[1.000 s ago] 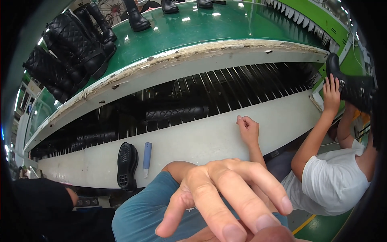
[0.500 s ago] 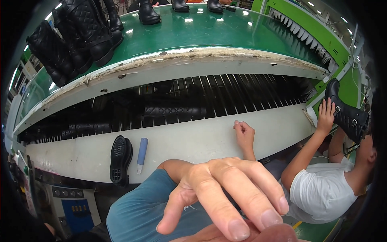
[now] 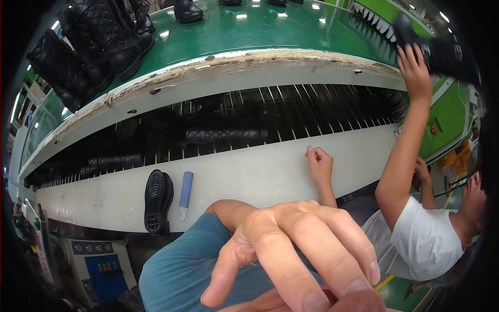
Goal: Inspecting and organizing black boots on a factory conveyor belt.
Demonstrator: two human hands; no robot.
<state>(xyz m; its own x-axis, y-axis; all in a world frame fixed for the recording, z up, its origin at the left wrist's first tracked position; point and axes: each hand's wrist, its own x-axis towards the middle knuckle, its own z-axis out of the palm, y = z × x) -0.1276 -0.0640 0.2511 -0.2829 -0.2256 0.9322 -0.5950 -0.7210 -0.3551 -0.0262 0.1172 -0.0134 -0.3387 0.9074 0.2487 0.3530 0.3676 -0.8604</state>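
Note:
My left hand (image 3: 296, 249) is raised very close to the camera, its back showing and its fingers spread and bent downward. It holds nothing. Beyond it, my right hand (image 3: 320, 160) rests above the pale ledge (image 3: 249, 177), fingers loosely curled and nothing visible in them. On the ledge to the left lies a black shoe sole (image 3: 157, 202), tread side up. Beside it is a slim blue-handled tool (image 3: 185, 195) with a pale tip, its exact kind unclear. Neither hand touches the sole or the tool.
Past the ledge, black quilted boots (image 3: 226, 136) lie on dark slats under a green tabletop (image 3: 223, 41). Black boots (image 3: 106, 41) stand on it. At right, a co-worker in a white shirt (image 3: 429, 236) holds up a black boot (image 3: 442, 52) by the green machine (image 3: 442, 125).
The co-worker has lifted the boot up and away, toward the green machine. My view has shifted slightly; both my hands keep nearly the same pose, and the sole and tool stay put.

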